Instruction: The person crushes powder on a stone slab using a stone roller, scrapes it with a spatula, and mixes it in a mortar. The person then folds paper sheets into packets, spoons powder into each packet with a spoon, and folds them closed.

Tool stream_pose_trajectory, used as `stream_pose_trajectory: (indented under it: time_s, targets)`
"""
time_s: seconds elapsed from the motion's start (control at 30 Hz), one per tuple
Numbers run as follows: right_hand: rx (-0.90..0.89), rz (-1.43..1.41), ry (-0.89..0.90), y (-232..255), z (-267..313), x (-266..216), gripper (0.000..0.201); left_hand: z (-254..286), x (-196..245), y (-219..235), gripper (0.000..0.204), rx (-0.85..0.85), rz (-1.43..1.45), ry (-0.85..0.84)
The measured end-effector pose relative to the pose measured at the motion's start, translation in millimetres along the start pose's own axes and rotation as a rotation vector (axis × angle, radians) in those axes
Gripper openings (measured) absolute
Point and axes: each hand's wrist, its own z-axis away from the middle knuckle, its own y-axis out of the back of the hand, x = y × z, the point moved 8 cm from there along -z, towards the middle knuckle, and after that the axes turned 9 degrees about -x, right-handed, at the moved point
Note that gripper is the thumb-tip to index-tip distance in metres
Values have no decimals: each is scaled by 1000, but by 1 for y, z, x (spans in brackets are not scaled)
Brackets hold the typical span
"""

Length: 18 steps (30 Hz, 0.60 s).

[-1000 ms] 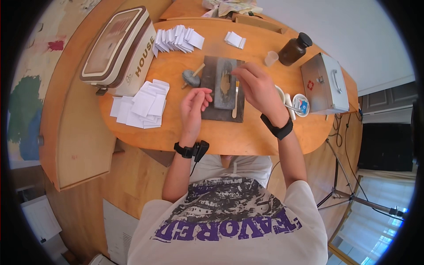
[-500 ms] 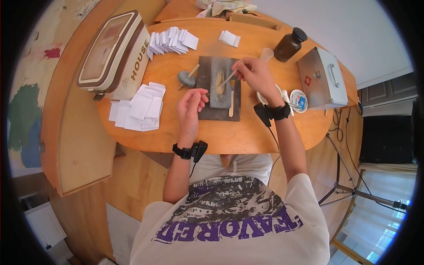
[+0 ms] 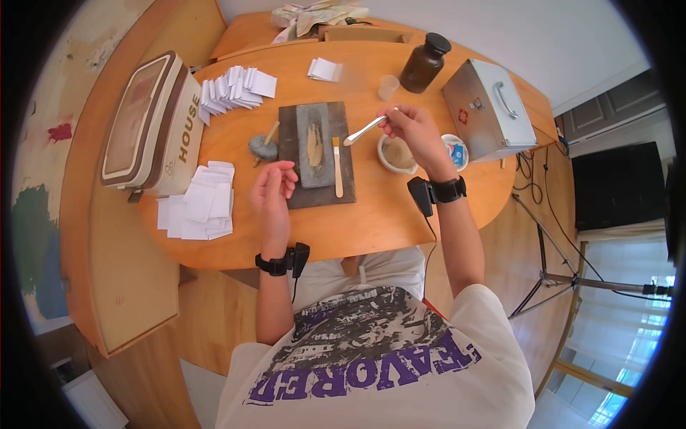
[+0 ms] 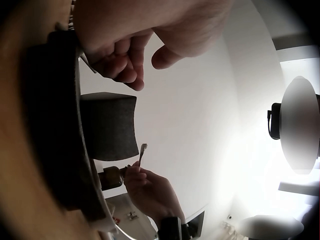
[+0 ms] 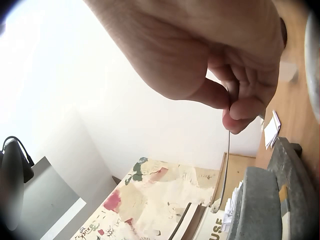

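In the head view the right hand (image 3: 418, 137) pinches a slim metal spoon (image 3: 366, 131), its bowl pointing left over the table, between the stone slab and a white bowl (image 3: 384, 159) of tan powder. The right wrist view has the thumb and fingers (image 5: 239, 116) on the spoon's handle. Tan powder (image 3: 314, 146) lies on the grey stone slab (image 3: 307, 175), which rests on a dark board (image 3: 289, 118). The left hand (image 3: 272, 196) hovers by the board's left edge, fingers loosely curled, holding nothing. A flat brush (image 3: 338, 171) lies right of the slab.
Folded white papers (image 3: 236, 91) and loose ones (image 3: 202, 201) lie left, beside a HOUSE box (image 3: 168, 143). A grey stone with a stick (image 3: 263, 148) sits left of the board. Behind are a small paper stack (image 3: 325, 69), clear cup (image 3: 388, 87) and brown bottle (image 3: 423, 66); a metal case (image 3: 486, 107) stands right.
The right hand has moved the spoon away from the slab, rightward toward the white bowl. The left hand stays near the board. The head view has shifted, so the table appears further left.
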Motion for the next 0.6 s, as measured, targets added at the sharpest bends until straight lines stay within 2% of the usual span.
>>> stream_pose_trajectory:
  time_s: [0.07,0.13,0.2,0.27,0.3,0.37,0.4,0.47,0.6]
  targets:
    - [55,2,3,25,19,-5,27,1,1,0,33,-26,-5,-6]
    - [183,-20,36,53,38,-11,26,2,5,-1,33,-35,-14,-38]
    - [212,27,39,68,51,-14,27,3,9,-4,33,-42,-18,-40]
    - [285,264,154,75,63,-27,25,4,15,-6,34,-44,-49,-56]
    - [289,263,154,75,67,-26,25,4,15,-8,34,-47,-50,-55]
    - [273,544,245,59,78,-45,17,4,18,-9,34,-52,-46,-66]
    - [273,541,246,56,79,-47,17,4,17,-8,34,-52,-49,-66]
    - [261,834,502,34,90,-71,12,4,16,-8,34,-66,-51,-59]
    - [291,963,546,19,97,-87,10,8,16,-7,33,-52,-59,-56]
